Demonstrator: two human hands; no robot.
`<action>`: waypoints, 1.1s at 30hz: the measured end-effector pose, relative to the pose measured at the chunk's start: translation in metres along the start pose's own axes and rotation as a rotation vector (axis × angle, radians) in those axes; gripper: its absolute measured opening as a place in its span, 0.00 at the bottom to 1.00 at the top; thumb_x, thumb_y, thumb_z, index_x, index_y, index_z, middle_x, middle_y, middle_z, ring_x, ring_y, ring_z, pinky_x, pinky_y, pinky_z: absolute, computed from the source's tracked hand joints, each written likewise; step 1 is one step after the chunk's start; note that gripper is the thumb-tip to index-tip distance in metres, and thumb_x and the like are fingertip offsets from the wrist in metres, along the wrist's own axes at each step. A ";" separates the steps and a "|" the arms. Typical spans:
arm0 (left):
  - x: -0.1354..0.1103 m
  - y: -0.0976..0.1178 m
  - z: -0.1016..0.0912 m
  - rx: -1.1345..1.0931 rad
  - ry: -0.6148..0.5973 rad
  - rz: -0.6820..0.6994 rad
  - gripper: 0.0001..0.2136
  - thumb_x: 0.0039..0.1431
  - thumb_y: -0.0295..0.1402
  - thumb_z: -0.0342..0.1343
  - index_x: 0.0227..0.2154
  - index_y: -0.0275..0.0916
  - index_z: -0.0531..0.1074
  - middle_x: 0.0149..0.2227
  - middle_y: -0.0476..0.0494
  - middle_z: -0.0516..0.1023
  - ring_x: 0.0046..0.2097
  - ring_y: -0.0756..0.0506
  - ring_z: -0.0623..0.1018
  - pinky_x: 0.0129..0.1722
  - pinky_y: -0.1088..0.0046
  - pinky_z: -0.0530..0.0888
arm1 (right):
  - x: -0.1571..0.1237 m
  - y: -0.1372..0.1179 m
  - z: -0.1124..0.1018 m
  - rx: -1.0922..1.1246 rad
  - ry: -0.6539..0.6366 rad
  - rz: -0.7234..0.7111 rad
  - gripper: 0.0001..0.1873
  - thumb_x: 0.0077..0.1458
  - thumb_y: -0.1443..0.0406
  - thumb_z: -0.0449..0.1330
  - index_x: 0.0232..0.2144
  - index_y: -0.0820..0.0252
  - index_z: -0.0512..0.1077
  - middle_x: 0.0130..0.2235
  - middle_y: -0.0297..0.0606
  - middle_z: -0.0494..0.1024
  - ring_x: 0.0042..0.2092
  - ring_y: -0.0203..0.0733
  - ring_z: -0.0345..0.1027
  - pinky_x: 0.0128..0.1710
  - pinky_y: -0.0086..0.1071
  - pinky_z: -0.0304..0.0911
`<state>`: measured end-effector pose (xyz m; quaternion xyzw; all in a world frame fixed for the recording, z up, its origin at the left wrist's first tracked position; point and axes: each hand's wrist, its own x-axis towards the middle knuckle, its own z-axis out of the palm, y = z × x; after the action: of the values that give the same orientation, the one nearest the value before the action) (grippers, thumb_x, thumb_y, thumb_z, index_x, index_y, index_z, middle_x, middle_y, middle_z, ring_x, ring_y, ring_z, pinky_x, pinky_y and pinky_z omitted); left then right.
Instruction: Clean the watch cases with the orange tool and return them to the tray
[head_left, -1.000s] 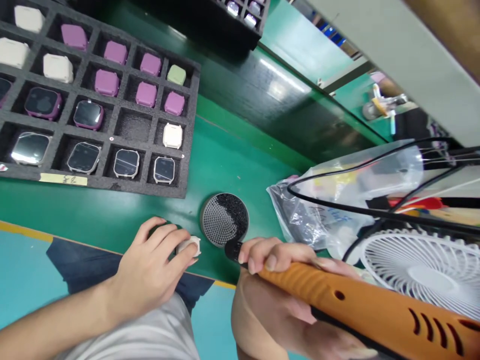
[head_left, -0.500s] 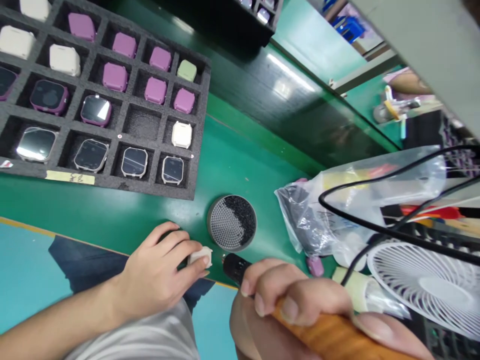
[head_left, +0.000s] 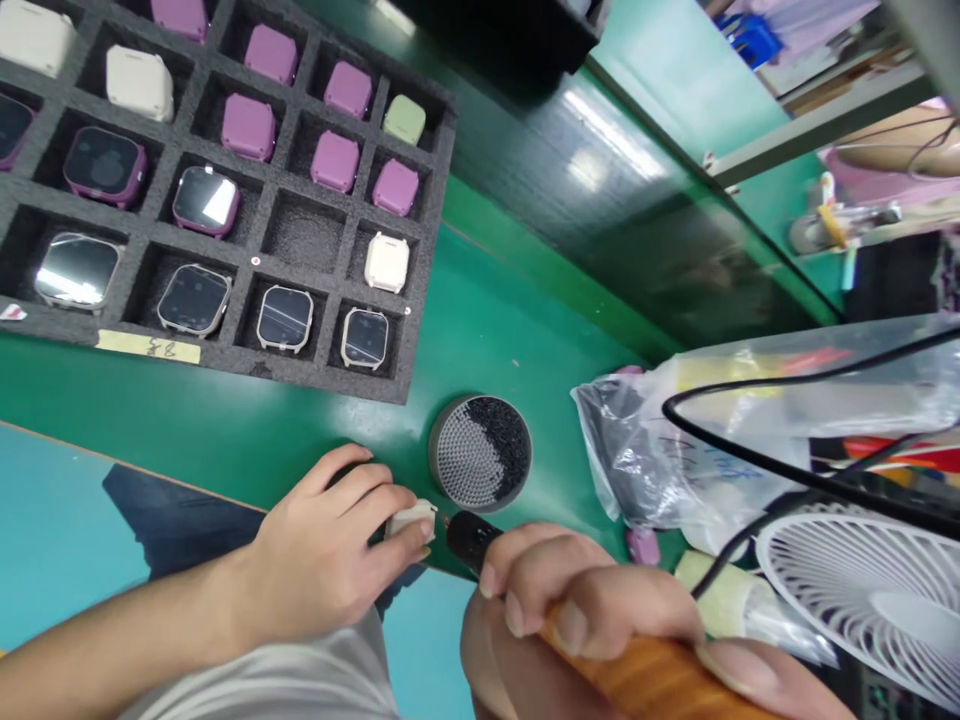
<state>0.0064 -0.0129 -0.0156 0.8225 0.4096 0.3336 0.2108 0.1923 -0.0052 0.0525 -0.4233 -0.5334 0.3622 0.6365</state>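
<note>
My left hand point(head_left: 334, 535) is closed on an off-white watch case point(head_left: 411, 518), pinched between thumb and fingers at the front of the green bench. Most of the case's left side is hidden by my fingers. My right hand point(head_left: 592, 610) grips an electric screwdriver point(head_left: 637, 660) with an orange body and a black nose. Its tip points left, right beside the watch case; whether they touch I cannot tell. Just above both stands a round grey dish point(head_left: 463, 460) with a dimpled plate, its right part covered by tiny black screws point(head_left: 506, 440).
A dark foam tray point(head_left: 322, 375) at upper left holds purple, white and green watch cases in its compartments. To the right lie a clear plastic bag point(head_left: 637, 460), a black cable point(head_left: 750, 455) and a white fan point(head_left: 847, 580). A purple case point(head_left: 643, 545) lies below the bag.
The view has shifted, so the tray and dish appear slightly displaced. The screwdriver tip and the watch case in my left hand have come closer together. Both hands keep their grips.
</note>
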 end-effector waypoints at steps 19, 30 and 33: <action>0.002 0.001 -0.001 0.006 -0.002 -0.011 0.07 0.73 0.32 0.62 0.49 0.43 0.82 0.47 0.46 0.84 0.50 0.40 0.77 0.62 0.52 0.70 | 0.012 0.001 -0.005 -0.013 -0.273 0.289 0.24 0.74 0.50 0.46 0.37 0.50 0.78 0.25 0.32 0.69 0.27 0.43 0.67 0.30 0.44 0.70; 0.000 -0.004 -0.011 0.058 -0.192 0.065 0.23 0.60 0.25 0.57 0.59 0.40 0.78 0.60 0.36 0.78 0.59 0.34 0.75 0.67 0.47 0.65 | 0.014 0.000 -0.008 -0.019 0.233 -0.022 0.26 0.67 0.42 0.54 0.53 0.48 0.76 0.34 0.29 0.70 0.28 0.38 0.64 0.25 0.40 0.66; 0.001 -0.002 -0.010 0.063 -0.133 0.015 0.21 0.60 0.23 0.55 0.54 0.43 0.80 0.59 0.37 0.77 0.58 0.35 0.75 0.65 0.49 0.67 | 0.016 0.001 -0.016 -0.007 0.157 0.030 0.24 0.66 0.42 0.56 0.53 0.46 0.76 0.34 0.29 0.72 0.29 0.40 0.67 0.27 0.41 0.68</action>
<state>-0.0008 -0.0099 -0.0097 0.8522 0.3987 0.2666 0.2090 0.2113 0.0075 0.0561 -0.4607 -0.4765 0.3355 0.6694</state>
